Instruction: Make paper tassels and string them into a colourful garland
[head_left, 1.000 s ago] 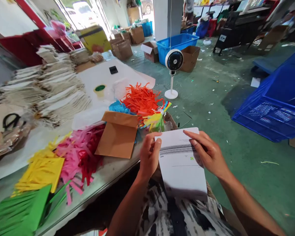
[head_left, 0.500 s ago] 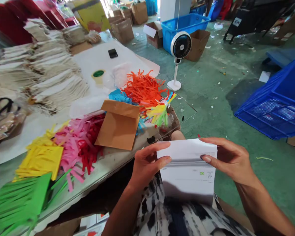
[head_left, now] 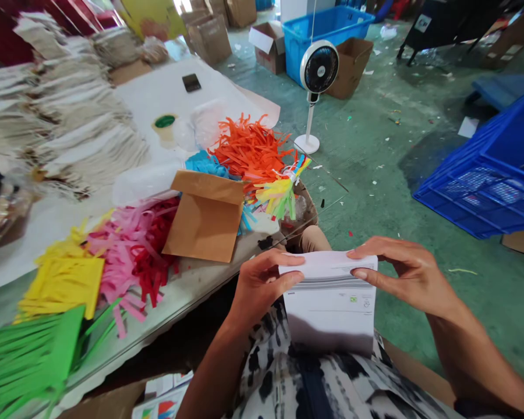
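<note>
A stack of white printed paper sheets (head_left: 329, 317) rests upright against my lap, its top part bent over toward me in a fanned band. My left hand (head_left: 266, 282) pinches the stack's upper left corner between thumb and fingers. At the upper right corner, my right hand (head_left: 402, 276) grips the same sheets, thumb in front and fingers behind. Small print and a green mark show on the front sheet. Left of the hands, a brown paper envelope (head_left: 207, 224) lies on the table among coloured paper strips.
Orange (head_left: 248, 148), pink (head_left: 117, 238) and yellow fringe (head_left: 59, 285) and green fringed paper (head_left: 30, 355) cover the table's near edge. Stacked off-white bundles (head_left: 82, 128) stand behind. A white fan (head_left: 319, 70) is on the floor ahead. To the right sits a blue crate (head_left: 484, 174).
Both hands still hold the stack; the right hand has shifted slightly left and its fingers sit further over the top edge. The whole view has moved a little.
</note>
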`<state>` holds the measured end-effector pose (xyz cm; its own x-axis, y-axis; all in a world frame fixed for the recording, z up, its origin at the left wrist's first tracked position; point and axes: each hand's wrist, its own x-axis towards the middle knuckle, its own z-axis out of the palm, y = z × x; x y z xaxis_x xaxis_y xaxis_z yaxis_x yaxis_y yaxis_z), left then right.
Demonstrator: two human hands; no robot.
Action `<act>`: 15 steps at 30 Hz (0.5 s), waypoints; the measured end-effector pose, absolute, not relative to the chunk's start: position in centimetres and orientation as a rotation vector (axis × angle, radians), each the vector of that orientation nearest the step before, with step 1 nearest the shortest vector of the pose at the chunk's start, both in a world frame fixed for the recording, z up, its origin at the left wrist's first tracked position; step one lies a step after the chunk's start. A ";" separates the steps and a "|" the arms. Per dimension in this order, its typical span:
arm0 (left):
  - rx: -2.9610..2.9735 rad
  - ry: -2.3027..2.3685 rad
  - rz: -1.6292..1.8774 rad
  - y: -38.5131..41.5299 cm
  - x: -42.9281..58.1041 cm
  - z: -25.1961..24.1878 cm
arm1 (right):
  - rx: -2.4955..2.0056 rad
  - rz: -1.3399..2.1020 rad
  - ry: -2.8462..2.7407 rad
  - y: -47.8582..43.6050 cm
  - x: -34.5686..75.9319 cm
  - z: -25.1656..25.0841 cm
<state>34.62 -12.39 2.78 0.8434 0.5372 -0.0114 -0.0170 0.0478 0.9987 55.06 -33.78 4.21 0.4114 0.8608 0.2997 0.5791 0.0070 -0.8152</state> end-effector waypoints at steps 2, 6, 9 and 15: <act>1.519 0.431 0.501 -12.4 34.6 2.6 | -1.692 0.341 -1.274 -33.7 55.0 4.3; 1.553 0.370 0.602 -12.7 34.9 2.4 | -1.748 0.267 -1.262 -33.2 54.7 4.6; 1.587 0.177 0.674 -12.6 35.5 2.6 | -1.711 0.244 -1.384 -32.5 54.7 5.0; 1.923 0.106 0.717 -12.4 36.3 3.2 | -1.661 0.201 -1.575 -31.7 55.0 5.1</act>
<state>36.34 -12.42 3.21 0.8179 0.3792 0.4327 -0.2382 -0.4614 0.8546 55.03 -31.74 5.08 0.2049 0.8903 0.4066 0.7597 0.1173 -0.6396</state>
